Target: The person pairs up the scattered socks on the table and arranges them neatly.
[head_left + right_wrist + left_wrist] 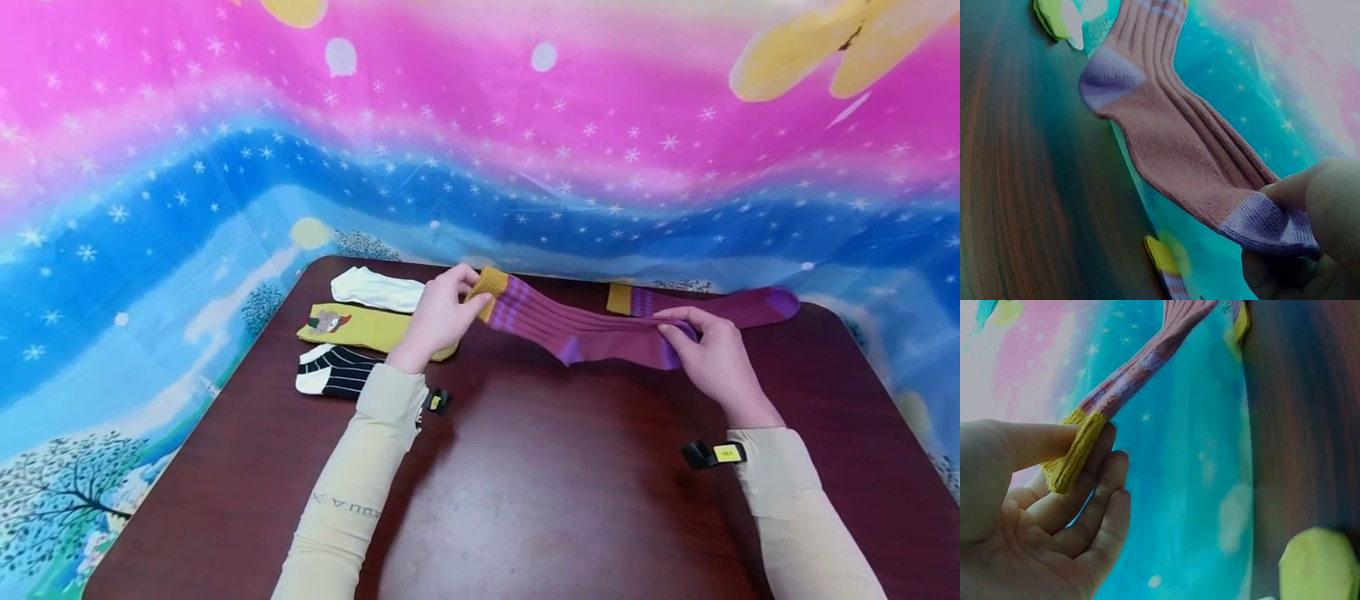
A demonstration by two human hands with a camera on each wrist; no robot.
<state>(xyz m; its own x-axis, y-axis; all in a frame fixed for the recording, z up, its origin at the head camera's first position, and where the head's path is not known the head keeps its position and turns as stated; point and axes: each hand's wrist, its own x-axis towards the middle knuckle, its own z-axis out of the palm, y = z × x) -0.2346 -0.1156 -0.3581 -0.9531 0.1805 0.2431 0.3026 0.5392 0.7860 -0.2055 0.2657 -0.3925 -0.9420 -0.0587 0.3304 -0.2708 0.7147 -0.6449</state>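
A maroon ribbed sock (551,312) with a mustard cuff and purple stripes, heel and toe is stretched sideways above the table between both hands. My left hand (444,312) pinches its cuff between thumb and fingers, the other fingers loosely bent in the left wrist view. At the toe end, my right hand (708,354) pinches the purple toe (1257,219), and part of the toe is hidden behind the thumb. A matching maroon sock (750,308) with the same cuff lies flat at the table's back right, partly covered by the right hand in the head view.
On the left of the dark wooden table (525,500) lie a white sock (375,289), a yellow sock (360,327) with an animal design, and a black-and-white striped sock (337,371), one before another. A colourful patterned cloth (480,150) hangs behind the table.
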